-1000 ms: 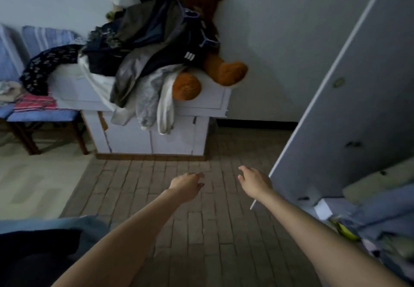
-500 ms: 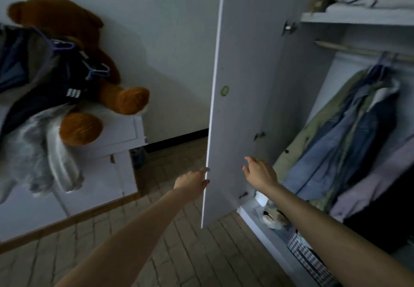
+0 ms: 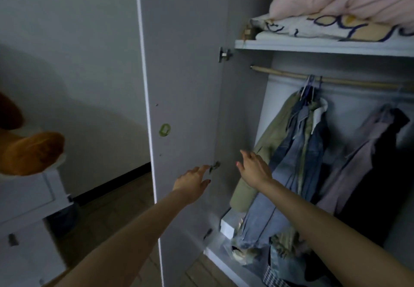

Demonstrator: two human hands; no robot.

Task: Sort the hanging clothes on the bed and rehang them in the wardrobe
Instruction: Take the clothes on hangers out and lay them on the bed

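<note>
- Wardrobe door (image 3: 186, 85) stands open; clothes (image 3: 302, 152) hang from the rail (image 3: 291, 76)
- Left hand (image 3: 192, 185) and right hand (image 3: 254, 168): grip apart, holding nothing
- Judged early: no clothes taken down yet

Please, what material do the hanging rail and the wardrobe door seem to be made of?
Rail: probably bare wood or bamboo, judging by its pale tan, matt surface and slightly uneven line.
Door: likely painted or laminated board, being flat, smooth grey-white with a thin pale edge strip and metal hinges screwed on. The dim light leaves the finish uncertain.
</note>
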